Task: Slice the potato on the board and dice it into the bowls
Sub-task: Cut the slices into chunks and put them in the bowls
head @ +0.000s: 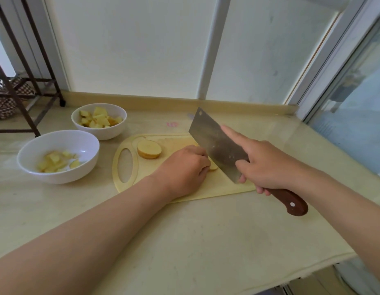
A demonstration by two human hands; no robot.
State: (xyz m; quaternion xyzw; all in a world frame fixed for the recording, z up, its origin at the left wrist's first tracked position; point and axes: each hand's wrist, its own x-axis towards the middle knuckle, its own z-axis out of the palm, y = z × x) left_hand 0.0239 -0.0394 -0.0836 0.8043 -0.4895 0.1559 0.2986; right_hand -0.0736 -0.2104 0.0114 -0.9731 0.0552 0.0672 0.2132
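Note:
A pale yellow cutting board (216, 188) lies on the counter. Near its handle hole sits a stack of round potato slices (149, 149). My left hand (182, 170) curls over another potato piece (213, 167), of which only a sliver shows beside the fingers. My right hand (267, 165) grips the brown handle of a cleaver (216, 143), index finger stretched along the blade. The blade stands tilted just right of my left fingers, its edge down by the potato piece. Two white bowls hold potato dice: the near bowl (57, 177) and the far bowl (104, 134).
A beige counter (184, 241) runs to a front edge at the lower right. A white panelled wall stands behind, a window at the right. A dark metal rack (25, 92) stands at the far left.

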